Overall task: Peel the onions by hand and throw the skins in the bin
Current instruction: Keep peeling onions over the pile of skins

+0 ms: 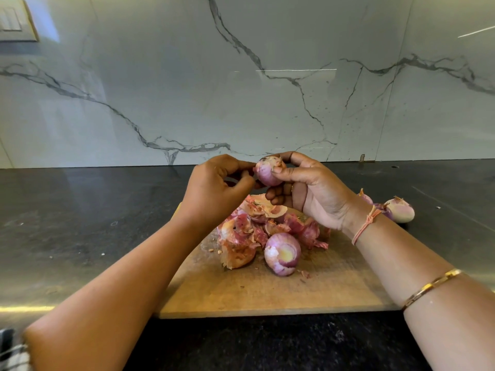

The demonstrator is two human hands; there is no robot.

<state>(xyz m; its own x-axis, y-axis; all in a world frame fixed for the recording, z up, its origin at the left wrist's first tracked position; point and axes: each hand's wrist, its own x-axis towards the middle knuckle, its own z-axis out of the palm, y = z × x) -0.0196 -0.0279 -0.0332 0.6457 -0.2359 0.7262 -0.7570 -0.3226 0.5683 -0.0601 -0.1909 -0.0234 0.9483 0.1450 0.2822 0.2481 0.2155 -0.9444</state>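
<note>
The right hand [308,188] grips a small, round, purple-white onion [268,171] in the air over the far end of the worn wooden chopping board [267,290]. The left hand [214,186] pinches at the onion's left side. Below lie papery pink skins [246,231] and a glossy peeled onion [282,253]; more peeled onions [400,209] rest on the dark speckled stone counter [80,223], right.

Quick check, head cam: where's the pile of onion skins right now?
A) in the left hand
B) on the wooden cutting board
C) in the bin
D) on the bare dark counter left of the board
B: the pile of skins lies heaped on the wooden cutting board, next to a peeled onion. No bin is in view. Both hands are busy above it, the right hand holding another onion while the left hand picks at it.
</note>
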